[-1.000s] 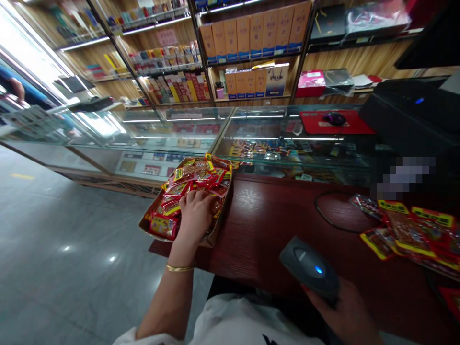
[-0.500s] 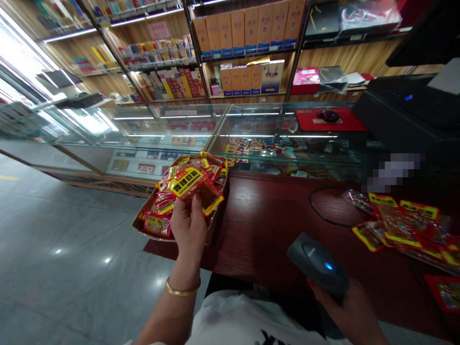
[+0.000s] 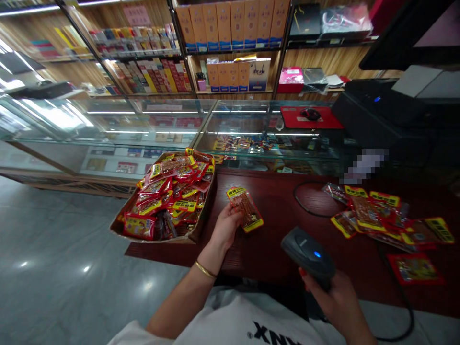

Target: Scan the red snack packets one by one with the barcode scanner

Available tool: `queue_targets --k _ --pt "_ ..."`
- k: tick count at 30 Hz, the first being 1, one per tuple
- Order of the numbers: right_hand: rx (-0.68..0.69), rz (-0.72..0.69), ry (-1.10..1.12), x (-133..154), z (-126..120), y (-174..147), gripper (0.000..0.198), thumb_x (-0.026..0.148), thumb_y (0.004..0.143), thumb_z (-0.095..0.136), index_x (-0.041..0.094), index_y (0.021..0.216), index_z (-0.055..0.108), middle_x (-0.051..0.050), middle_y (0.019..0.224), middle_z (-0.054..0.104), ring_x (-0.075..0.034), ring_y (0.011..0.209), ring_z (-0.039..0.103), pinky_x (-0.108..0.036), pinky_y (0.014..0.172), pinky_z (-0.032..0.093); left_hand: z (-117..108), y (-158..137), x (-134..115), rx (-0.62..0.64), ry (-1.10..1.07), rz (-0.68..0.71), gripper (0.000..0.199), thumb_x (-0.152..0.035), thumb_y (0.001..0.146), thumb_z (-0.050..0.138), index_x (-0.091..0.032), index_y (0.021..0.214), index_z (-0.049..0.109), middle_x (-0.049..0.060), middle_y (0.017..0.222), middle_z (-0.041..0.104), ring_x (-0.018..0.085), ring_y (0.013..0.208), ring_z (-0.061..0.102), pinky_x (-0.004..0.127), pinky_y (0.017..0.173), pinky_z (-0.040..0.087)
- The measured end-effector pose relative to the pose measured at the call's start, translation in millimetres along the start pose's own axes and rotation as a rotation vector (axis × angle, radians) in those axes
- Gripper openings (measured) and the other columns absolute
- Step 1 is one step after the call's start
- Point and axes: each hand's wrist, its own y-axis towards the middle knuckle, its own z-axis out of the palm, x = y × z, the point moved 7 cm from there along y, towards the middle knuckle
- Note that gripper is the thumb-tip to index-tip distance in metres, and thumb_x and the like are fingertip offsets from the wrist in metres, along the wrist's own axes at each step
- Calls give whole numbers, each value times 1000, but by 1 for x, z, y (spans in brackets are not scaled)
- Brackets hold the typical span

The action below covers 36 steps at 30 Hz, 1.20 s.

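Observation:
Between the thumb and fingers of my left hand is a snack packet, clear with yellow ends and a red edge, brown strips showing inside. It is held above the dark red tabletop, right of a cardboard box heaped with similar packets. My right hand is wrapped round the handle of a black barcode scanner with a blue light lit. The scanner's head points up and left, toward the packet but apart from it. Part of the handle is hidden by my fingers.
A loose pile of snack packets lies on the right, with a red packet nearer me. A black cable curves over the tabletop. Behind stands a glass display counter, with a mouse on a red mat.
My left hand has carried the snack packet from over the box rightward to above the tabletop, in front of the scanner. My right hand still holds the scanner; the view has shifted somewhat right.

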Motion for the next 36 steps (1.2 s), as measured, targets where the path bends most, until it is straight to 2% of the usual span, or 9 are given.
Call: queue_targets --k 3,4,6,8,12,15,22,31,36 --pt "23 -3 -3 -2 3 1 57 72 91 60 22 77 81 -7 63 77 -26 57 73 -35 73 62 -2 3 5 30 -147 -188 19 -19 82 69 -15 101 66 4 84 69 13 66 64 25 64 53" --pt "38 -12 0 -2 5 2 55 71 91 60 22 76 81 -7 63 77 -26 57 73 -35 72 62 0 3 7 67 -205 -254 19 -29 87 67 -14 98 66 3 78 65 12 60 60 25 57 50" --pt "64 -38 2 -2 9 4 50 66 92 62 22 77 80 -7 62 77 -26 57 73 -34 71 63 4 3 7 158 -296 -333 41 -53 91 61 -13 97 66 3 74 61 12 55 54 24 48 43" --pt "86 -68 -2 0 12 6 44 61 92 63 22 80 80 -7 66 79 -27 61 75 -34 72 63 4 3 5 231 -326 -336 52 -63 91 57 -13 100 66 7 81 65 15 59 59 24 48 43" --pt "149 -107 -7 4 18 8 33 50 92 65 21 93 81 -10 89 84 -29 80 80 -34 76 64 -2 6 10 293 -212 -340 34 -38 94 58 -12 114 67 17 114 74 20 77 72 27 57 53" --pt "193 -108 -32 4 23 9 30 46 90 66 21 99 80 -11 93 84 -30 83 81 -36 80 64 -7 13 18 315 -104 -377 39 -34 94 59 -9 124 66 21 124 73 22 83 75 27 61 57" --pt "259 -83 -56 3 24 10 29 41 88 64 21 102 79 -10 96 84 -31 85 81 -38 81 64 -5 22 26 469 -49 -534 53 -42 97 56 -8 137 60 24 127 72 28 92 78 30 65 61" --pt "292 -94 -31 11 25 11 30 39 88 63 18 101 80 -10 93 84 -30 84 81 -36 80 64 -6 22 24 423 -22 -547 49 -40 98 52 -6 132 63 25 120 75 27 89 79 30 65 60" --pt "286 -81 -3 16 24 13 30 37 89 64 18 106 80 -10 98 84 -29 87 81 -35 82 63 -3 18 22 397 -65 -572 53 -30 91 56 -5 137 60 24 123 74 28 94 78 34 71 62"
